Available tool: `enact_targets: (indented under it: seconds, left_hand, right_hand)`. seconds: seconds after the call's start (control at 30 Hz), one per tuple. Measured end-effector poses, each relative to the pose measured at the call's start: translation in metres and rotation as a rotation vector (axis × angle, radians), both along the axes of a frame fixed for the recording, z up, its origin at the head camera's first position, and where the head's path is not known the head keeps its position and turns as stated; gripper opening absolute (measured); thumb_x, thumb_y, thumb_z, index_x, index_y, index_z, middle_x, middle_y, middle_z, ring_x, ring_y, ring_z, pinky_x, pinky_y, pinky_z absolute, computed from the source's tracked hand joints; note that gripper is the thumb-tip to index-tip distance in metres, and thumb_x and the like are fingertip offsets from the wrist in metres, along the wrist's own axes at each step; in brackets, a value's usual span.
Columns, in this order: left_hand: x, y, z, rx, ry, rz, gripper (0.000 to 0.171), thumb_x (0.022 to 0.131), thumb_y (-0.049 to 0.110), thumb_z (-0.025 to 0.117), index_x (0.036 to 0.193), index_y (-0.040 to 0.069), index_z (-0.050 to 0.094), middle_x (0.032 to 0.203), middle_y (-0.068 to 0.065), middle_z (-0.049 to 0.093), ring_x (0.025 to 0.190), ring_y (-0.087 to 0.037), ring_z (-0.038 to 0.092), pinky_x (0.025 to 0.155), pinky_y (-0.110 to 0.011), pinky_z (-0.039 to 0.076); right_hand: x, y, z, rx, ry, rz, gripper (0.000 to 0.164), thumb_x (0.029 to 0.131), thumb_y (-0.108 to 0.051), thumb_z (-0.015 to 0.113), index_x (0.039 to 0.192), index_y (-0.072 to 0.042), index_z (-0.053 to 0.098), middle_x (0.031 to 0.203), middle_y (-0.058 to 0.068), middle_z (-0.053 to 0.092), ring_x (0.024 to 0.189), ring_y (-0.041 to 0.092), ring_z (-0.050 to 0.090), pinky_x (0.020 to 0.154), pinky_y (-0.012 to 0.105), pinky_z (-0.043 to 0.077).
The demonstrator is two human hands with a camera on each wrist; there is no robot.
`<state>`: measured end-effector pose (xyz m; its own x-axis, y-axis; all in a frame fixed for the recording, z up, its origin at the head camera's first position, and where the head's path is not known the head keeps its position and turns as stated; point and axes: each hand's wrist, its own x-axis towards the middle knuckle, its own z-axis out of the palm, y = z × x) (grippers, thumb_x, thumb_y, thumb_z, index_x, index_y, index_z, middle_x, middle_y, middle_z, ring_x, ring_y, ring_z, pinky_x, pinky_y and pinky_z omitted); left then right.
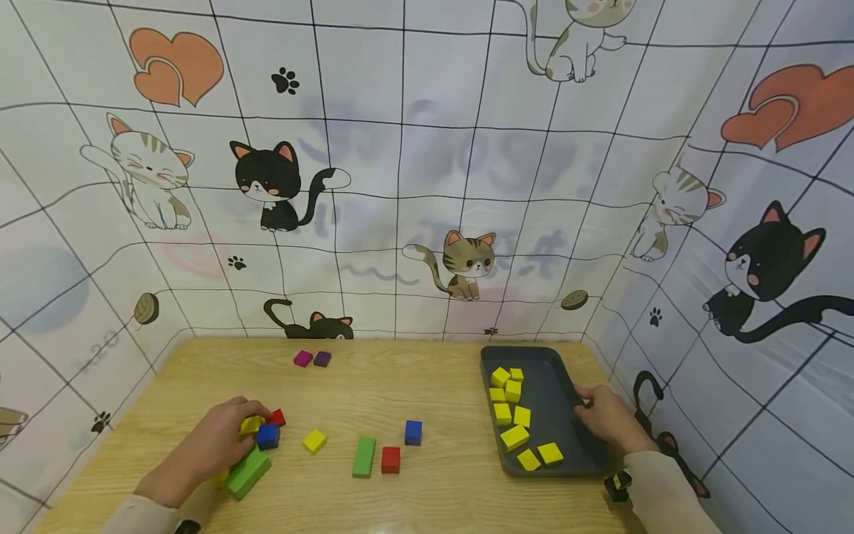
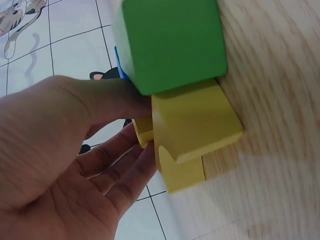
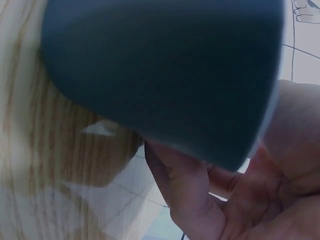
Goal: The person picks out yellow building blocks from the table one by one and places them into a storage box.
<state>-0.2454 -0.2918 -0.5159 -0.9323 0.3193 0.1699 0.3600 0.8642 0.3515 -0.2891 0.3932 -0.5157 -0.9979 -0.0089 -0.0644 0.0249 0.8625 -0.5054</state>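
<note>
My left hand (image 1: 213,441) pinches a small yellow block (image 1: 251,425) between thumb and fingers, low over a cluster on the left of the table. Close around it are a blue cube (image 1: 268,437), a red block (image 1: 277,417) and a long green block (image 1: 248,473). The left wrist view shows the green block (image 2: 175,45) near, with more yellow blocks (image 2: 197,120) beside the fingers. On the right, my right hand (image 1: 610,417) grips the side rim of a dark grey tray (image 1: 587,437), which holds several yellow blocks (image 1: 514,437). In the right wrist view the tray (image 3: 165,75) hides some fingertips.
A lone yellow block (image 1: 315,441) lies right of the cluster. Mid-table are a green block (image 1: 363,457), a red cube (image 1: 391,460) and a blue cube (image 1: 413,432). Magenta (image 1: 303,358) and purple (image 1: 322,359) blocks lie at the back. Cat-printed cloth walls (image 1: 400,170) enclose the table.
</note>
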Motion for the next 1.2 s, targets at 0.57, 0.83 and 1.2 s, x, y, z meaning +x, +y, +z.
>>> enact_targets:
  seconds: [0.57,0.83,1.2]
  left_hand:
    - [-0.001,-0.001,0.004,0.01,0.005,0.036,0.035,0.074,-0.002,0.079,0.105,0.011,0.07,0.098,-0.001,0.063,0.087,-0.022,0.062,0.075,-0.043,0.057]
    - [0.0,0.006,0.016,0.023,0.074,0.108,0.036,0.077,-0.002,0.08,0.11,0.007,0.069,0.105,-0.009,0.064,0.091,-0.028,0.064,0.077,-0.046,0.058]
    - [0.0,0.04,0.029,0.095,0.22,0.059,0.039,0.076,-0.001,0.082,0.111,0.009,0.069,0.104,-0.008,0.064,0.086,-0.024,0.064,0.072,-0.038,0.059]
  right_hand:
    - [0.001,0.002,-0.003,-0.005,-0.004,0.026,0.055,0.092,-0.009,0.063,0.143,0.004,0.048,0.118,0.032,0.063,0.08,0.023,0.064,0.061,0.037,0.051]
    - [0.0,0.005,-0.001,-0.003,-0.002,0.047,0.054,0.093,-0.009,0.062,0.143,0.005,0.047,0.118,0.031,0.063,0.073,0.021,0.058,0.06,0.036,0.048]
    - [0.016,0.006,-0.006,-0.045,0.014,0.1,0.064,0.097,-0.01,0.062,0.153,0.001,0.034,0.109,0.021,0.068,0.076,0.021,0.063,0.061,0.039,0.052]
